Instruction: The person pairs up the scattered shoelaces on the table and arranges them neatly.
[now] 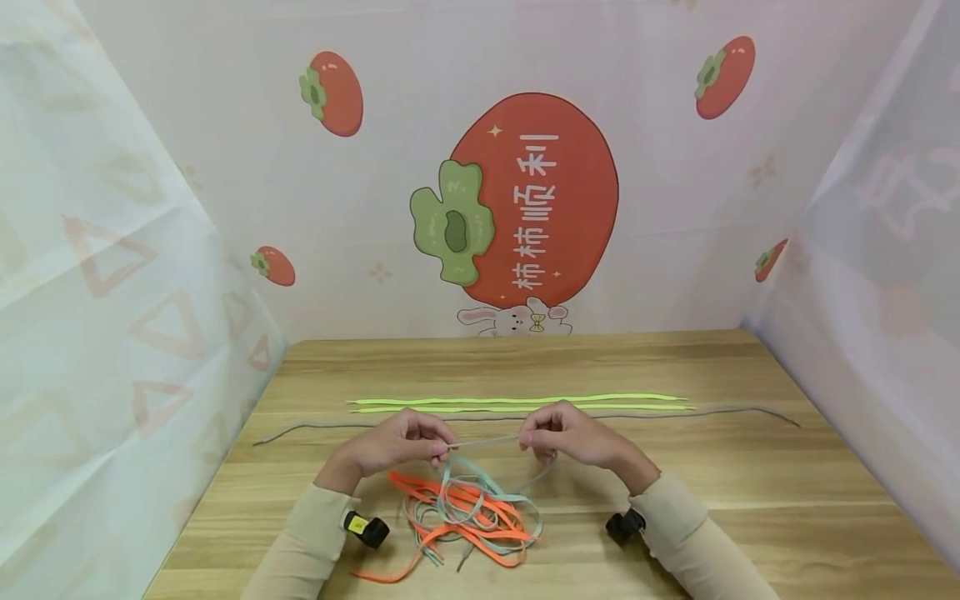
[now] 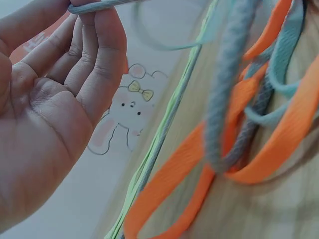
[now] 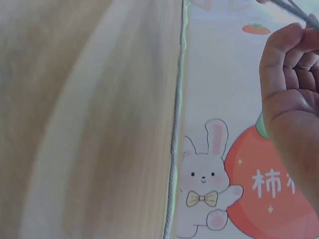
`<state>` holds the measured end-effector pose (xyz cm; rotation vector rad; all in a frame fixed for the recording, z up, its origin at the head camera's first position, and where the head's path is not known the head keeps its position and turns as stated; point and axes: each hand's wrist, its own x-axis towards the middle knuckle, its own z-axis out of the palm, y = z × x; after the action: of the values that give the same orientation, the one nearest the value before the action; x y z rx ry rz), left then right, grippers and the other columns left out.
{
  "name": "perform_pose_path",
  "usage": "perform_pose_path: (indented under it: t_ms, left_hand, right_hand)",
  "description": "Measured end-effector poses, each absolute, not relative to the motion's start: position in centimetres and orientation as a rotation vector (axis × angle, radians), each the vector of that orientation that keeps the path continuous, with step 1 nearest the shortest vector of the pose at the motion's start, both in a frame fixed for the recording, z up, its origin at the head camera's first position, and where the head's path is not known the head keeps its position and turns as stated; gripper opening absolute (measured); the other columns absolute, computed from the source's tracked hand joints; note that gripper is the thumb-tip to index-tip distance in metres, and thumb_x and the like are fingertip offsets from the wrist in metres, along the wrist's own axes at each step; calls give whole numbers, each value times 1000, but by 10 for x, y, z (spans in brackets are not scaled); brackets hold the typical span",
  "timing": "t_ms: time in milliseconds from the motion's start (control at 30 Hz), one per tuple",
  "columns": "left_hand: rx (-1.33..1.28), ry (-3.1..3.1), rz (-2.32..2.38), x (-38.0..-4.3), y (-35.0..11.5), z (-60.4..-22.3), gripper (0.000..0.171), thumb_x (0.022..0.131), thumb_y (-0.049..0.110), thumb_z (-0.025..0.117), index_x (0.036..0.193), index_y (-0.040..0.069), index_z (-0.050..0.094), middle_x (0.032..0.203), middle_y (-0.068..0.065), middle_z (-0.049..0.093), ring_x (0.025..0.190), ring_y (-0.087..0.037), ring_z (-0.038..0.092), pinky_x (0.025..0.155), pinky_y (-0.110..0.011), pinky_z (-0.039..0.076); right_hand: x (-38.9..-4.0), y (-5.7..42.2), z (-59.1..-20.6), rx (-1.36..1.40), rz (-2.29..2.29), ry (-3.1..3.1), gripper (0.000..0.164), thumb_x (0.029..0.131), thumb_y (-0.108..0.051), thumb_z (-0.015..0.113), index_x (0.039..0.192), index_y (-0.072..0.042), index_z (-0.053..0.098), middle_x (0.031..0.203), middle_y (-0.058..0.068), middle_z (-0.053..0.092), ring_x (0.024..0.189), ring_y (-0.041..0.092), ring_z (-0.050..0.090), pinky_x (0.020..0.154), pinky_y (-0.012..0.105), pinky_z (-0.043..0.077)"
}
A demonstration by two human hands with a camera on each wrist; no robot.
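Note:
A thin grey shoelace (image 1: 483,441) runs nearly straight between my two hands over the table. My left hand (image 1: 393,446) pinches it between thumb and fingertips, and my right hand (image 1: 573,435) pinches it a short way to the right. In the left wrist view the grey lace (image 2: 102,6) crosses the fingertips. Part of it hangs in a loop below the hands toward a tangled pile. That pile mixes flat orange laces (image 1: 491,504), mint-green laces (image 2: 284,79) and more grey lace. The right wrist view shows the right hand (image 3: 294,94) only partly, at the frame's edge.
Behind the hands, two neon yellow-green laces (image 1: 637,397) lie straight side by side across the wooden table (image 1: 750,500). A long grey lace (image 1: 738,409) is laid out just in front of them. A printed cloth wall (image 1: 375,208) rises behind the table.

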<state>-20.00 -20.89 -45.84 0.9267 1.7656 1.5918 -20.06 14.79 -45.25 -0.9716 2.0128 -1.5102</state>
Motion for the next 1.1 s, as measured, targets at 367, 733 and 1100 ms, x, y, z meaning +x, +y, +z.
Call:
perform_pose_path:
  t_ms: [367, 733, 1100]
  left_hand:
    - [884, 1798, 1641, -206, -234, -457, 25, 109, 7, 57, 124, -11, 65, 102, 2, 72, 90, -5, 68, 85, -29, 61]
    - [859, 1816, 1681, -211, -255, -457, 23, 109, 4, 55, 125, -3, 70, 102, 0, 73, 93, -3, 68, 83, -21, 61]
    - [802, 1788, 1732, -212, -273, -456, 25, 110, 3, 52, 124, 5, 73, 104, 2, 74, 91, -2, 69, 84, -20, 61]
  right_hand:
    - [-212, 170, -447, -876, -1499, 1982, 43, 113, -24, 51, 106, 16, 66, 70, -1, 50, 62, 9, 46, 60, 28, 44]
    - [-221, 191, -446, -854, -1461, 2006, 33, 113, -24, 53, 96, -2, 71, 68, -3, 47, 60, 8, 44, 57, 36, 41]
    - [-230, 223, -441, -816, -1399, 2037, 39, 112, -24, 54, 103, 11, 68, 65, -5, 48, 59, 17, 41, 56, 40, 39]
